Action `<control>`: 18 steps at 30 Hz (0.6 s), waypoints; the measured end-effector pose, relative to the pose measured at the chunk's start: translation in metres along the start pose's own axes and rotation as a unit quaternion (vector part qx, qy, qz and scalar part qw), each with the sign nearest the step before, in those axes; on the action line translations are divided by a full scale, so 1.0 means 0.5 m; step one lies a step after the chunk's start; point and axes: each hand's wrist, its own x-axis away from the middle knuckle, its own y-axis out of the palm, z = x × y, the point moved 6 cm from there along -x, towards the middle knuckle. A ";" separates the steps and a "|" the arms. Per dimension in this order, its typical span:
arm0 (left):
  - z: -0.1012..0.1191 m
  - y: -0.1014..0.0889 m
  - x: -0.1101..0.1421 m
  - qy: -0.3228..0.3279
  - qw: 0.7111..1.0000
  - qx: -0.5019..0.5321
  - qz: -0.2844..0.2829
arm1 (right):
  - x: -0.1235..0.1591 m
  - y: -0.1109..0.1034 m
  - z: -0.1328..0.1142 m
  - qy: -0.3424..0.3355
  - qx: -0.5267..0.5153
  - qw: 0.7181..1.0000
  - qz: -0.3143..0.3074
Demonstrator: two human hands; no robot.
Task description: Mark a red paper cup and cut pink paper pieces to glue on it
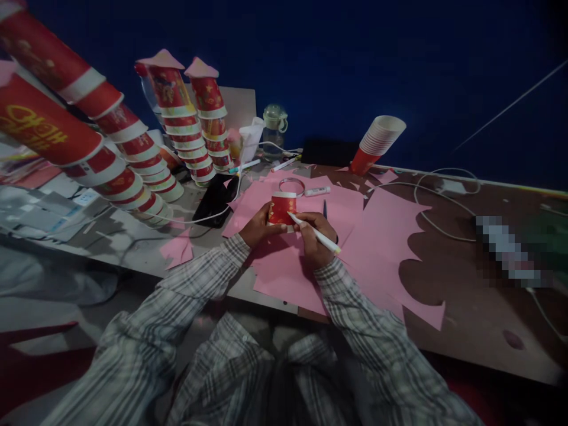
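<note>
My left hand (258, 226) is closed around a red paper cup (282, 208) standing upside down on a pink paper sheet (284, 269). My right hand (316, 234) grips a white pen (316, 233), its tip touching the cup's base at the right side. Both forearms in checked sleeves reach in from the bottom of the view.
Tall stacks of red cups (195, 118) with pink paper cones stand at the left and back. A leaning stack of cups (377, 142), a tape roll (291, 184), a marker (317, 191), a jar (275, 127), white cables (439, 201) and cut pink sheets (390, 236) lie on the brown table (479, 307).
</note>
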 end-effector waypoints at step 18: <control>-0.004 -0.003 -0.005 0.017 1.000 -0.013 -0.012 | -0.002 -0.004 0.019 0.002 -0.005 0.999 0.039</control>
